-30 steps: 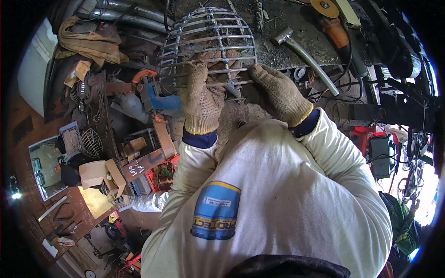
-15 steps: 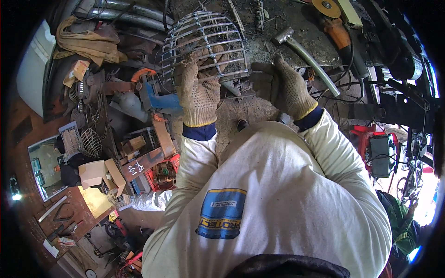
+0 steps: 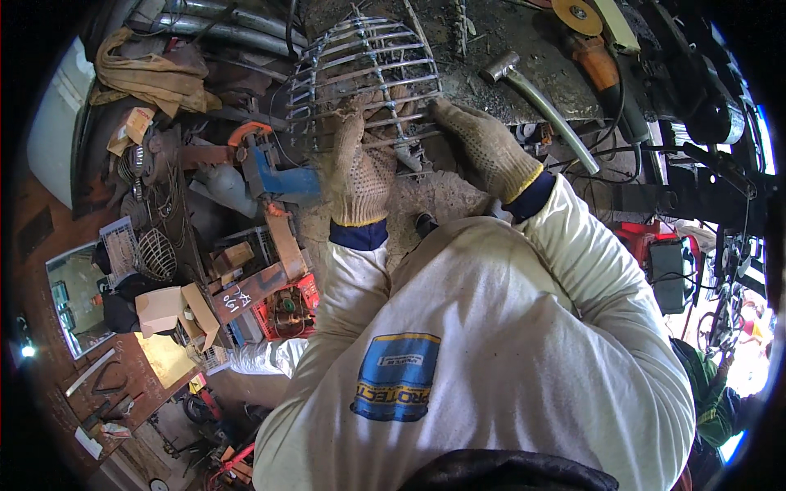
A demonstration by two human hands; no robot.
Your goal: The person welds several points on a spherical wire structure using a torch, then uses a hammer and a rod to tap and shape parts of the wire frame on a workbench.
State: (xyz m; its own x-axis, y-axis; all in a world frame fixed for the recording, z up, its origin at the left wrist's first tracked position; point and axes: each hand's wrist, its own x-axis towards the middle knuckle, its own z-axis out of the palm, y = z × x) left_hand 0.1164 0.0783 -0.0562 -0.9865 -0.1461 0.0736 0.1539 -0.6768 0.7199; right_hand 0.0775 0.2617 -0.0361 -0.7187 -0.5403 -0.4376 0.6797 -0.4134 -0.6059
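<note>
A domed cage of welded metal bars (image 3: 375,69) is held up over the near edge of the dark workbench. My left hand (image 3: 363,168), in a dotted knit work glove, is closed on its near left part, with the fingers behind the bars. My right hand (image 3: 487,151), gloved alike, is at the cage's right edge. Its thumb side touches the outer bar there, and its other fingers are partly hidden below. To the right of that hand, a hammer with a metal tube handle (image 3: 544,106) lies across the bench edge.
An orange angle grinder (image 3: 598,65) with its cord lies at the bench's far right. Thin metal rods rest at the back. At left are a blue metal piece (image 3: 282,176), a brown cloth (image 3: 151,69), an open cardboard box (image 3: 176,311) and another wire cage (image 3: 157,254).
My right hand has moved left from open air to the cage's right edge and closed there. The cage has shifted slightly right, with my left hand still holding it.
</note>
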